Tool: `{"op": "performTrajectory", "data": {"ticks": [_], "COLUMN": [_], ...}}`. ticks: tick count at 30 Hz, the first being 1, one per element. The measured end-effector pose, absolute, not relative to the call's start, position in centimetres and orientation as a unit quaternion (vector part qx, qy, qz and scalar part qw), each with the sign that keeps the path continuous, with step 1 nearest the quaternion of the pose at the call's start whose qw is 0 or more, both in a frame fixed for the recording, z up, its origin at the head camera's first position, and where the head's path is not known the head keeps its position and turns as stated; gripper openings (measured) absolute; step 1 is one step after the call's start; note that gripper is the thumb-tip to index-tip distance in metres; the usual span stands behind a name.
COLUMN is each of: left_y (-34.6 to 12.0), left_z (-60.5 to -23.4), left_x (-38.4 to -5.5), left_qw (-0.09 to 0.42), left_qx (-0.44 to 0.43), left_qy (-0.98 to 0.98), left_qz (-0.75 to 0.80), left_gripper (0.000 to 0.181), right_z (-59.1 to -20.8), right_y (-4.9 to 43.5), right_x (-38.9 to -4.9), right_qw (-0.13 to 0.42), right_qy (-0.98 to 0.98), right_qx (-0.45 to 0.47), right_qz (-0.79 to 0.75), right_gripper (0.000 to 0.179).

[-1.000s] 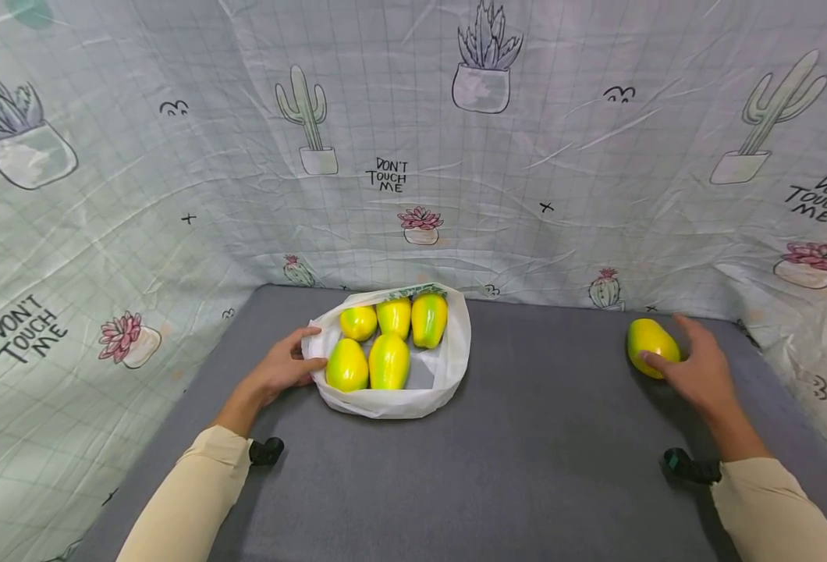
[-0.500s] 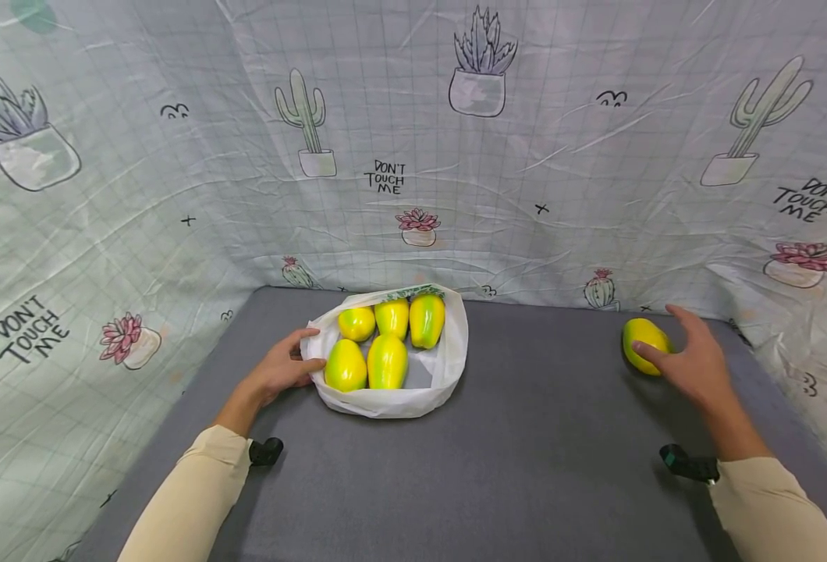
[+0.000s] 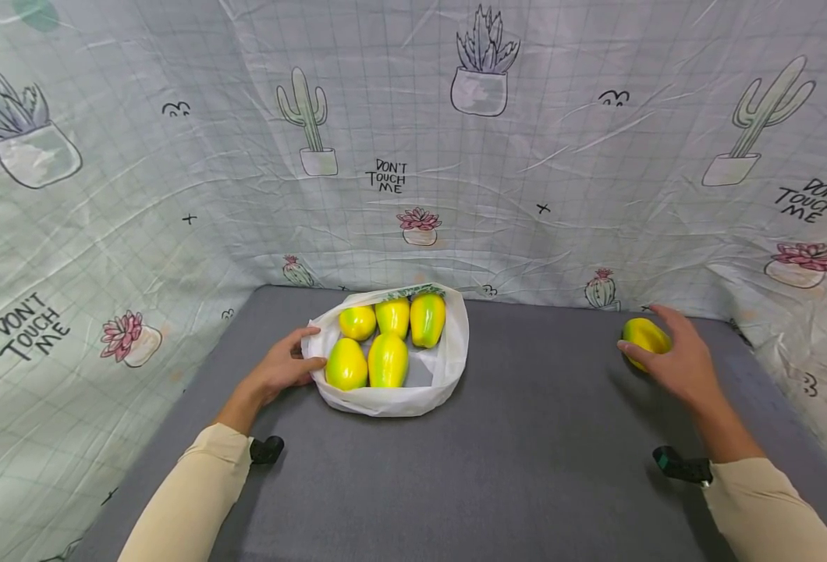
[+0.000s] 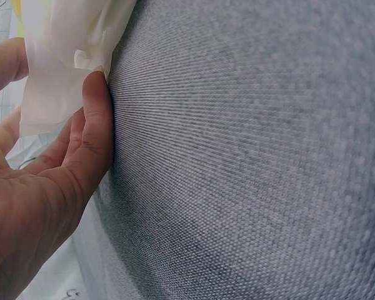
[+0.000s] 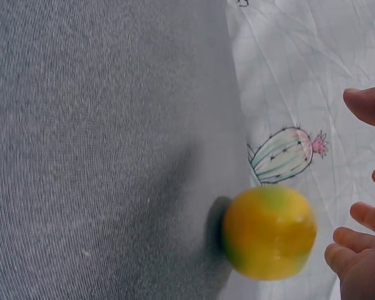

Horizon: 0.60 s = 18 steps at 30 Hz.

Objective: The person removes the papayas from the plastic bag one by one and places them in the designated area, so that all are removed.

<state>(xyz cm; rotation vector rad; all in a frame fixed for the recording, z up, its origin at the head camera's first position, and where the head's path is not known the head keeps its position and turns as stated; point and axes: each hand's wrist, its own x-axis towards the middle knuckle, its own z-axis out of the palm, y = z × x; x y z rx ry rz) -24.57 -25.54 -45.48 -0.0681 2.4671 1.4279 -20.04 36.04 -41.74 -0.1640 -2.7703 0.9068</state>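
We are looking down at a gray table, and we are making a white bag the middle of our clock. Our left hand is sitting at nine o'clock and pinching the side of the bag, with the thin white part going between thumb and fingers. Inside the bag, a first fruit is lying at ten o'clock, a second fruit at twelve, a third fruit at two, a fourth fruit at six and a fifth fruit near eight. They are all shining yellow with some green. Green printing is showing inside the rim near one o'clock.

Well away at three o'clock, a sixth fruit is resting on the table. Our right hand is hanging beside it, keeping its thumb and fingers wide apart. In the right wrist view, we are seeing a gap between that hand and the fruit, so it is holding nothing.

Our two hands are staying far from each other. We are wearing cream sleeves. At twelve o'clock, a pale cloth is standing up behind the table, showing cactus pictures and black words.
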Motion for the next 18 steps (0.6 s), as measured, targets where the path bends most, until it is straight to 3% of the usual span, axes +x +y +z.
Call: {"op": "performTrajectory", "data": {"ticks": [18], "left_y": [-25.6], "left_z": [-45.5], "left_x": [-24.6], "left_qw": [0.144], "left_qx": [-0.025], "left_qy": [0.857], "left_qz": [0.494], "left_gripper": [0.079], "right_z": [-41.2], "right_y": [33.2], "right_x": [-19.8], "right_qw": [0.082], "right_qy": [-0.942], "right_qx": [-0.03], "right_qz": [0.325], "right_gripper": [0.09]}}
